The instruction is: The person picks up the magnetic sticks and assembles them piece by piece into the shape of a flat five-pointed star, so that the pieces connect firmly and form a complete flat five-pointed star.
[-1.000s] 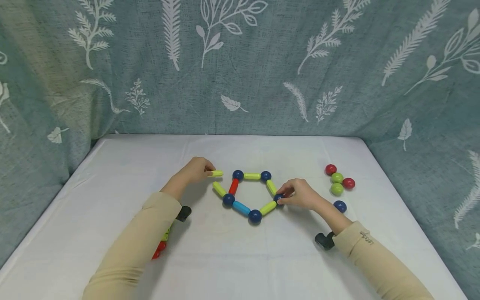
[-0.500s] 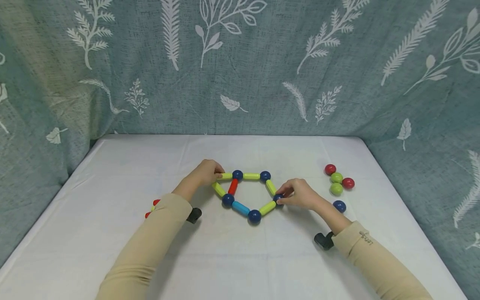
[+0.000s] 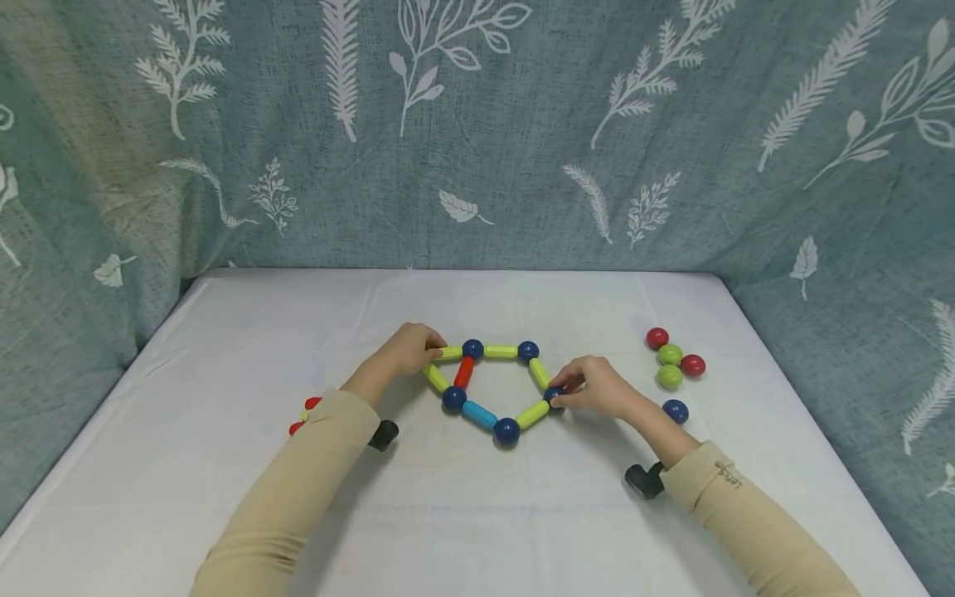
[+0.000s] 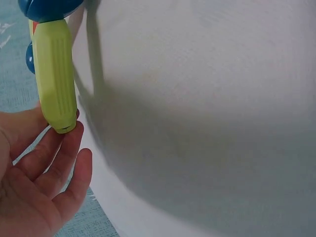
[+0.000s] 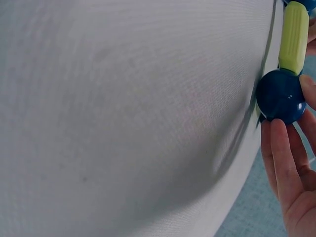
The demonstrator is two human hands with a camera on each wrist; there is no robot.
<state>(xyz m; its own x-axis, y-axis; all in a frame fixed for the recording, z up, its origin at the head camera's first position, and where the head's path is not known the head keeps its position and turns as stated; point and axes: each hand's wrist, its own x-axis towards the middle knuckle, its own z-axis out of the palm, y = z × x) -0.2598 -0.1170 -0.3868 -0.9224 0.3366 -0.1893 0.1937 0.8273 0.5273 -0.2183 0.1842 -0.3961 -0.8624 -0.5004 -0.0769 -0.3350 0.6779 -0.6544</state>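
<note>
Magnetic balls and rods form a five-sided ring on the white table, with blue balls at its corners. My left hand (image 3: pixel 410 348) pinches the outer end of a yellow-green magnetic rod (image 3: pixel 451 352), whose other end meets the upper-left blue ball (image 3: pixel 473 349). Close below, a second yellow-green rod (image 3: pixel 436 377) sticks out from the lower-left ball (image 3: pixel 453 399). In the left wrist view a yellow-green rod (image 4: pixel 55 74) covers part of the fingers. My right hand (image 3: pixel 597 386) holds the right corner's blue magnetic ball (image 5: pixel 281 96) between thumb and fingers.
Loose red and green balls (image 3: pixel 670 355) lie at the right, with a blue ball (image 3: pixel 676 411) nearer the right forearm. Red and yellow-green pieces (image 3: pixel 312 403) show partly behind the left sleeve. A patterned curtain (image 3: pixel 477 166) hangs behind the table (image 3: pixel 477 531).
My left hand has moved right with the yellow-green rod, bringing its end from apart to against the upper-left blue ball. The right hand has stayed on its ball.
</note>
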